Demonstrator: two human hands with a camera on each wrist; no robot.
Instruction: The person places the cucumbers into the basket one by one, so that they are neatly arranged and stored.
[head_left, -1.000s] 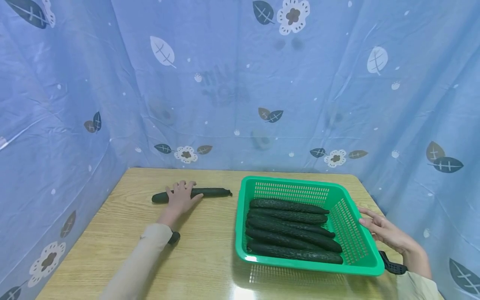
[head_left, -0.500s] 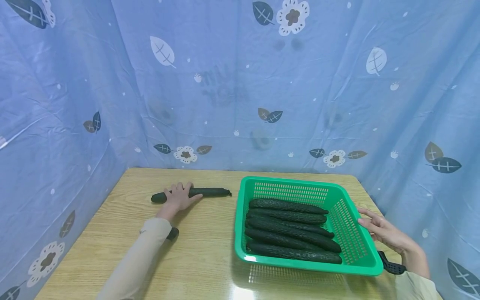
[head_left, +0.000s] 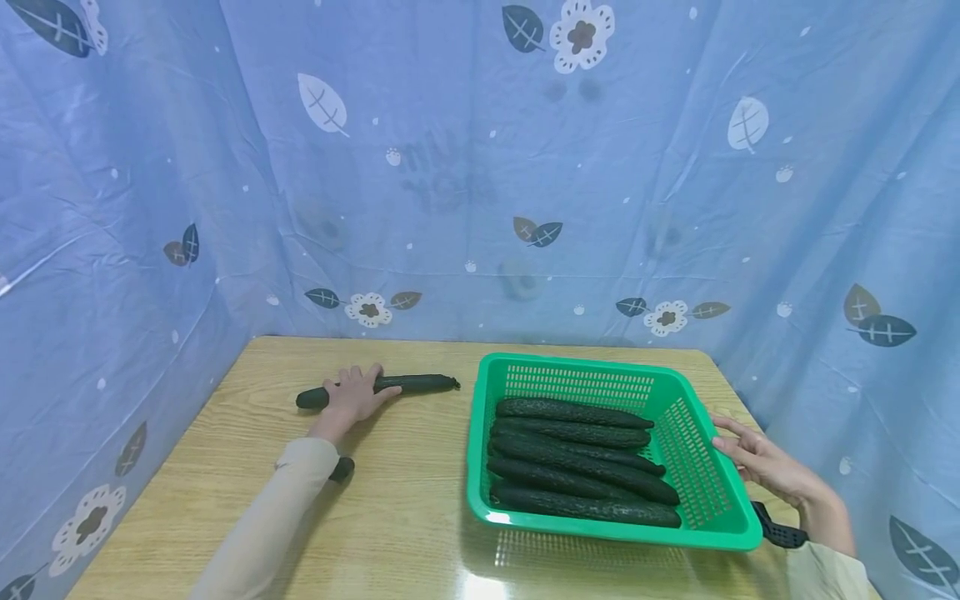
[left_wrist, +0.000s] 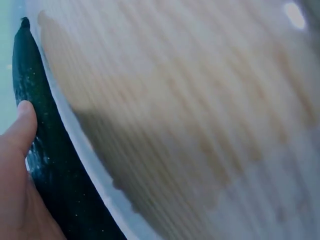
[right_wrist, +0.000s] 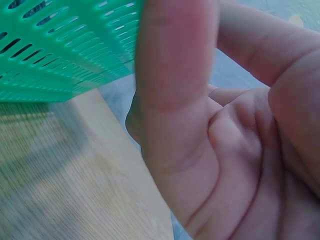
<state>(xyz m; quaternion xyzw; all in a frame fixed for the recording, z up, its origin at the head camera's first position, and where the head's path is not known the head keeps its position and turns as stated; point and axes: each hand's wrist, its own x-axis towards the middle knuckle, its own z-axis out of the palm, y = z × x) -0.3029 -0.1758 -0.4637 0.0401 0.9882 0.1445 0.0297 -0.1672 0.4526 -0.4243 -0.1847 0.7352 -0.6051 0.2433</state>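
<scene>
A dark green cucumber (head_left: 416,384) lies crosswise on the left part of the table. My left hand (head_left: 354,398) reaches over its middle and grips it, the thumb (left_wrist: 22,125) along the near side in the left wrist view. On the right stands a green plastic basket (head_left: 480,450) with slotted walls, where several cucumbers (head_left: 585,467) lie side by side. My right hand (head_left: 776,467) holds the basket's right rim between thumb and fingers. In the right wrist view, the right hand's fingers (right_wrist: 175,90) stand against the basket's slotted wall (right_wrist: 70,50).
The wooden table (head_left: 405,517) carries the basket and the single cucumber. A blue curtain (head_left: 450,208) with leaf and flower prints surrounds the table at the back and both sides. Black straps (head_left: 782,529) sit at the wrists.
My left hand and the cucumber under it have shifted very slightly to the left. The right hand stays at the basket's rim. The head view has drifted a little.
</scene>
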